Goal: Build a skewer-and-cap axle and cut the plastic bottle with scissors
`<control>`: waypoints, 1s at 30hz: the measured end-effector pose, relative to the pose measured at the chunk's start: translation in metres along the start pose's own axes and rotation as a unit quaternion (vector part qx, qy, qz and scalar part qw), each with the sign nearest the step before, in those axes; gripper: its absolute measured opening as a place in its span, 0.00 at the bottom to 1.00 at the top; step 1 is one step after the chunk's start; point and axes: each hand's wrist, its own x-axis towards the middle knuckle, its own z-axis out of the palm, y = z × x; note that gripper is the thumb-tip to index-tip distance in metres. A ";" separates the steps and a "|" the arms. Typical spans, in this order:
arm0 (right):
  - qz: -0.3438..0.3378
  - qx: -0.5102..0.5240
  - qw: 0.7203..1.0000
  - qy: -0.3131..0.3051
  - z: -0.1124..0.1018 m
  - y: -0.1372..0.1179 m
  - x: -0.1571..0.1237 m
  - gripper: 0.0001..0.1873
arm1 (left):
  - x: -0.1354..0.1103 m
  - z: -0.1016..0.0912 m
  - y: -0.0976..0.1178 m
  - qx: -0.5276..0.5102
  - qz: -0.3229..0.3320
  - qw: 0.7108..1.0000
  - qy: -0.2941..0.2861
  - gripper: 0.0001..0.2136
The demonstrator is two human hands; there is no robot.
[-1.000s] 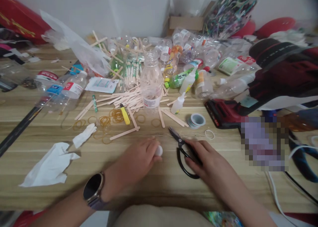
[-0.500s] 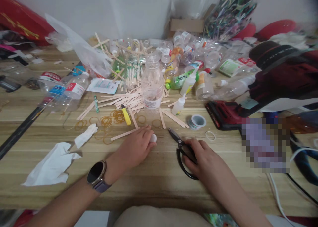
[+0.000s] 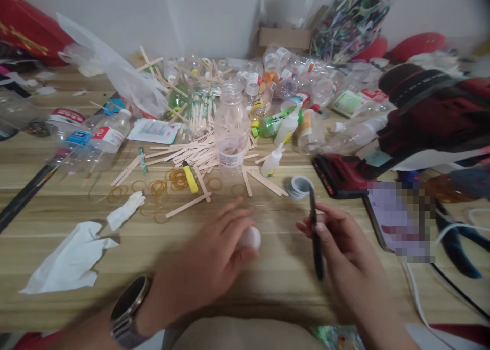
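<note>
Two bare hands, lower middle of frame, both occupied. Left hand (image 3: 214,250): fingers curled over a white cap (image 3: 253,236) that pokes out by the thumb; blurred, can't tell what's under the palm. Dark watch (image 3: 130,300) on that wrist. Right hand (image 3: 346,245), right of centre: thumb and fingers gripping black scissors (image 3: 315,238), seen nearly edge-on, tips toward top of frame; can't tell if blades are apart. Scissor tips overlap the tape roll (image 3: 298,188) in view, contact unclear.

Clutter beyond: clear bottle (image 3: 231,158) upright at centre, blocking part of the heap of wooden sticks (image 3: 187,155). Angled stick pair (image 3: 187,205) just past left hand, with yellow tool (image 3: 190,179) and rubber bands (image 3: 158,188) near it. Small squeeze bottle (image 3: 272,162) right of clear bottle, larger one (image 3: 286,129) behind. Crumpled white paper (image 3: 71,260) at lower left. Bulky red-black power tool (image 3: 421,118) takes up right side, hides whatever is behind; phone (image 3: 383,227) below it, mostly pixelated, white cable (image 3: 417,296) running to lower right. Plastic bottles (image 3: 265,99) piled upper middle to upper right. White bag (image 3: 115,69) upper left, cardboard box (image 3: 285,37) top centre.
</note>
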 end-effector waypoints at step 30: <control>-0.216 -0.324 0.909 -0.149 -0.019 -0.013 0.030 0.17 | -0.008 -0.004 0.015 -0.128 -0.099 0.986 -0.026 0.14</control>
